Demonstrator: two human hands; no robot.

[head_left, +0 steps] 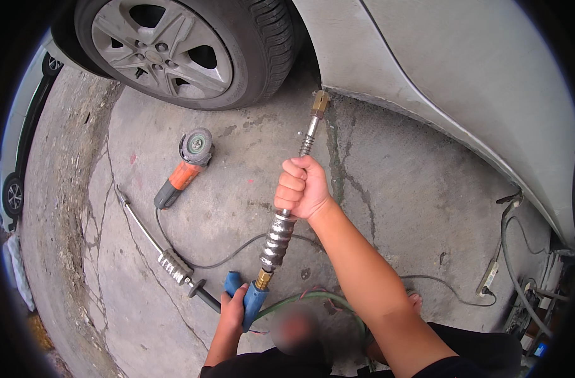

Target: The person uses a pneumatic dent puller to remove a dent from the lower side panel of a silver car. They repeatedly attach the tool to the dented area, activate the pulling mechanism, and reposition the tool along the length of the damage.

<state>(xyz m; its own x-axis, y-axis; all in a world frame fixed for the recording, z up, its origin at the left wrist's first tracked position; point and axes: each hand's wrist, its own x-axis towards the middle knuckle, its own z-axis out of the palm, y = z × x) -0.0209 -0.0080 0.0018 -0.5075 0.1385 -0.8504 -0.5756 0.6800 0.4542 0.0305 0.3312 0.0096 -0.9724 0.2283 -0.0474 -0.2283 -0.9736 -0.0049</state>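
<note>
A slide hammer dent puller point(277, 242) slants up across the middle of the view, with a ribbed metal weight, brass fittings and a blue handle point(255, 305). My right hand point(303, 188) is wrapped in a fist round its shaft above the weight. At the lower end, my left hand point(233, 309) grips the blue handle, its fingers partly hidden. The brass tip point(321, 103) is at the lower edge of a silver car body point(451, 69), just behind the wheel; whether it is fastened there I cannot tell. A green hose point(294, 298) runs by the handle.
An orange angle grinder point(184, 174) and a second slide hammer point(172, 264) lie on the cracked concrete to the left. A car wheel point(161, 53) stands at the top. Cables cross the floor to a power strip point(488, 278) on the right, near a cluttered rack point(542, 309).
</note>
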